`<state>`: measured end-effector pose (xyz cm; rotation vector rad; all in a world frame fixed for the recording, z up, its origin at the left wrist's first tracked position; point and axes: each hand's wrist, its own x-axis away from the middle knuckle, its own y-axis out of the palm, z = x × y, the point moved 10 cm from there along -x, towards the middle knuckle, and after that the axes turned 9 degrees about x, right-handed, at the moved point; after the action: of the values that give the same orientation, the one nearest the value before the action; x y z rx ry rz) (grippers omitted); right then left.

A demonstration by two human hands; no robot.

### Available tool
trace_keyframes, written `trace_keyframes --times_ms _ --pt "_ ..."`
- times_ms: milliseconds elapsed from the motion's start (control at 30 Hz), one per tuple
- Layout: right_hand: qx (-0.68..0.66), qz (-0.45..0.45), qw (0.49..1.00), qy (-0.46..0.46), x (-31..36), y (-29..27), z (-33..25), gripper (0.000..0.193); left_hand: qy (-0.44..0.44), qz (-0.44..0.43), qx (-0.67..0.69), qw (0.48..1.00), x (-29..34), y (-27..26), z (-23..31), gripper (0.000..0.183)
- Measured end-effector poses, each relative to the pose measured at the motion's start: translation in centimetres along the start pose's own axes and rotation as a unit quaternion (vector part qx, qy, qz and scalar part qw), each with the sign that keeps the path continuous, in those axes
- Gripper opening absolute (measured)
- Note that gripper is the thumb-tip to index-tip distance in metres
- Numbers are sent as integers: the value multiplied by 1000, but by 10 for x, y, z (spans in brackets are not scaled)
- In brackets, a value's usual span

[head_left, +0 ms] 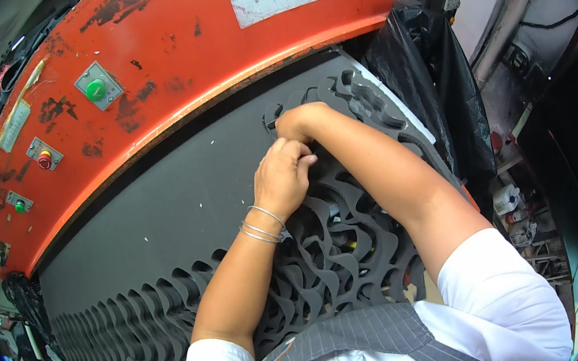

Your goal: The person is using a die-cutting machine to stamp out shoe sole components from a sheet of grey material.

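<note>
A large dark grey sheet (138, 209) lies in front of me, its near and right parts cut into a wavy web (311, 229) of curved strips and holes. My right hand (296, 125) reaches over the web at the sheet's far right, bent down at the wrist. Beside its knuckles a small dark curved edge (269, 121) shows; its kind is unclear. The right fingers are mostly hidden, closed around something I cannot make out. Just nearer and touching or almost touching it, my left hand (281, 174) has curled fingers with the thumb tucked in; what they hold is hidden.
A red machine beam (177, 70) spans the far side, bearing a green button (96, 90) and a red knob (44, 160). Black plastic (416, 59) drapes at the right, beside a light edge strip (388, 96). Cluttered shelves (524, 221) stand farther right.
</note>
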<state>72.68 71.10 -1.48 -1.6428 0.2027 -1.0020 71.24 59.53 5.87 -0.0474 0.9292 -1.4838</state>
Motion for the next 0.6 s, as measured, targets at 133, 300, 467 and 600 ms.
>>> trace_keyframes --times_ms 133,300,467,600 --pt "-166 183 959 -140 34 -6 2 24 -100 -39 -79 991 19 8 -20 44" --pt "-722 304 614 -95 104 -15 72 5 -43 -188 -141 971 17 23 -40 45" --pt "-264 398 864 -158 109 -83 -17 11 -128 68 -25 989 13 -62 -88 42" --pt "-127 238 963 -7 43 -35 -59 18 -188 116 133 966 42 -70 -114 51"
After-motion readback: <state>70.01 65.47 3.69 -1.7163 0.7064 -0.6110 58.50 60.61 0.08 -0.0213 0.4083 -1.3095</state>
